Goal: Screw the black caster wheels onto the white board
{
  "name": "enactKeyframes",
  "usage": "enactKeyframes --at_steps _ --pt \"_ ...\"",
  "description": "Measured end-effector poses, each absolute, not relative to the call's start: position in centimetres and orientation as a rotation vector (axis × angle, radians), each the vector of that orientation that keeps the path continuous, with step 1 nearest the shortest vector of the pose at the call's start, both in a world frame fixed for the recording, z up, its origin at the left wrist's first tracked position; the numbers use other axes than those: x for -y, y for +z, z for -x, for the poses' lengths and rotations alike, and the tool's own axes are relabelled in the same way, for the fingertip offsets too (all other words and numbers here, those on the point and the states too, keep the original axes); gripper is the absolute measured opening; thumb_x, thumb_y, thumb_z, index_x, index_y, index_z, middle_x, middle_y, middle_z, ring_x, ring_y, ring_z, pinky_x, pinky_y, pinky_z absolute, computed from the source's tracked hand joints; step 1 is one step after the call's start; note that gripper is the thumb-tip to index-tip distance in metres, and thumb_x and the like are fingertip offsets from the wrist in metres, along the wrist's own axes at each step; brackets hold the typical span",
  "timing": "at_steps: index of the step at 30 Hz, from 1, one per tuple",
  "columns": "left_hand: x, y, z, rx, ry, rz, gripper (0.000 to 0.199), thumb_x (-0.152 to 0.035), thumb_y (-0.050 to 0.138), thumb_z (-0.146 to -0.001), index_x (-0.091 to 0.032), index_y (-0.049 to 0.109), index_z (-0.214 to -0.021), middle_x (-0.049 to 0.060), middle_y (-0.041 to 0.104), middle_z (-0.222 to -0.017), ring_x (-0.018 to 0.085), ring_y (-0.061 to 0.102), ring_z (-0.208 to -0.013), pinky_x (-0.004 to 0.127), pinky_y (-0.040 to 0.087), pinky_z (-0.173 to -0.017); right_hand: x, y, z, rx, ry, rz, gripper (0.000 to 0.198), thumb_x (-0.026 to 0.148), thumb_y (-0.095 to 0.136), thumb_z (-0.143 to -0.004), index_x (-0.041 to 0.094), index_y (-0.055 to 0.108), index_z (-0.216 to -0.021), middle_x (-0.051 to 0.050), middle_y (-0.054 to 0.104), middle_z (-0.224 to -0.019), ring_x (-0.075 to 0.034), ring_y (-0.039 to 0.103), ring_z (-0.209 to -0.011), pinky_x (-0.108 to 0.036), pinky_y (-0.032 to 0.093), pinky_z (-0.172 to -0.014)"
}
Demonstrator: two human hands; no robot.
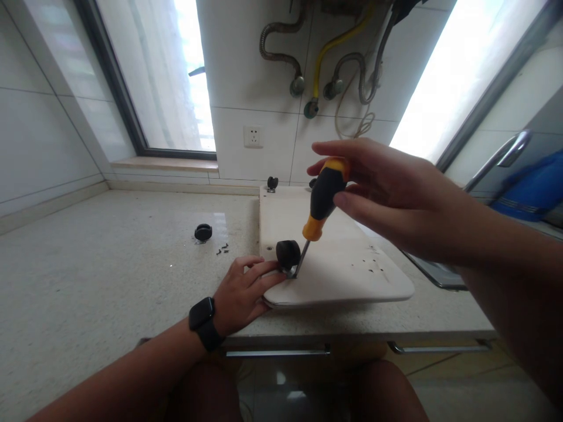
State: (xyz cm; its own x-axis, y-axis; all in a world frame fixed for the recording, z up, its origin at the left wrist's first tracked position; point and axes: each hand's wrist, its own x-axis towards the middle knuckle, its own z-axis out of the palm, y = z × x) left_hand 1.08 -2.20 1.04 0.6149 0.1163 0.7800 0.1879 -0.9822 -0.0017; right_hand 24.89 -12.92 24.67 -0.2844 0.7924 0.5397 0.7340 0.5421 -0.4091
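Observation:
My right hand (373, 181) grips a screwdriver (326, 196) with a black and yellow handle, thumb on the near side and some fingers loosely raised. The slanting shaft meets the metal mounting plate of a black caster wheel (288, 254). That caster stands at the near left corner of a white board (334, 281) lying on the counter. My left hand (246, 287), with a black watch on the wrist, holds the caster's base with its fingertips against the board's corner. The screw under the tip is too small to make out.
A loose black caster (203, 232) and several small screws (223, 249) lie on the speckled counter (132, 264) to the left. Another caster (272, 183) stands at the board's far left corner. Several holes mark the board's right side. A sink (433, 275) is at the right.

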Motion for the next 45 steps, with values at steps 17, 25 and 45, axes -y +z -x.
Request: enactKeyframes --at_steps 17,25,45 --pt "2.17 1.06 -1.08 0.265 -1.308 2.743 0.047 -0.014 0.061 -0.092 -0.02 0.063 -0.139 0.009 0.067 -0.143 0.032 0.052 -0.126 0.045 0.044 -0.107 13.07 25.21 -24.39 2.128 -0.017 1.25 0.054 0.037 0.068 -0.095 0.029 0.062 -0.149 -0.009 0.072 -0.128 -0.03 0.071 -0.115 -0.05 0.064 -0.099" --pt "2.34 1.31 -1.18 0.249 -1.32 2.75 0.047 -0.009 0.061 -0.09 -0.017 0.064 -0.136 0.011 0.066 -0.143 0.032 0.05 -0.127 0.044 0.041 -0.109 12.67 24.72 -23.94 1.998 -0.336 1.421 0.046 0.055 0.069 -0.092 0.019 0.072 -0.121 -0.014 0.071 -0.108 -0.034 0.07 -0.096 -0.057 0.062 -0.083" --pt "2.25 1.17 -1.09 0.257 -1.311 2.741 0.049 -0.011 0.061 -0.09 -0.019 0.063 -0.139 0.01 0.068 -0.142 0.031 0.052 -0.127 0.044 0.044 -0.107 13.19 25.43 -24.62 2.193 -0.018 1.311 0.054 0.041 0.055 -0.102 0.024 0.056 -0.152 -0.012 0.067 -0.139 -0.034 0.068 -0.122 -0.054 0.058 -0.101"
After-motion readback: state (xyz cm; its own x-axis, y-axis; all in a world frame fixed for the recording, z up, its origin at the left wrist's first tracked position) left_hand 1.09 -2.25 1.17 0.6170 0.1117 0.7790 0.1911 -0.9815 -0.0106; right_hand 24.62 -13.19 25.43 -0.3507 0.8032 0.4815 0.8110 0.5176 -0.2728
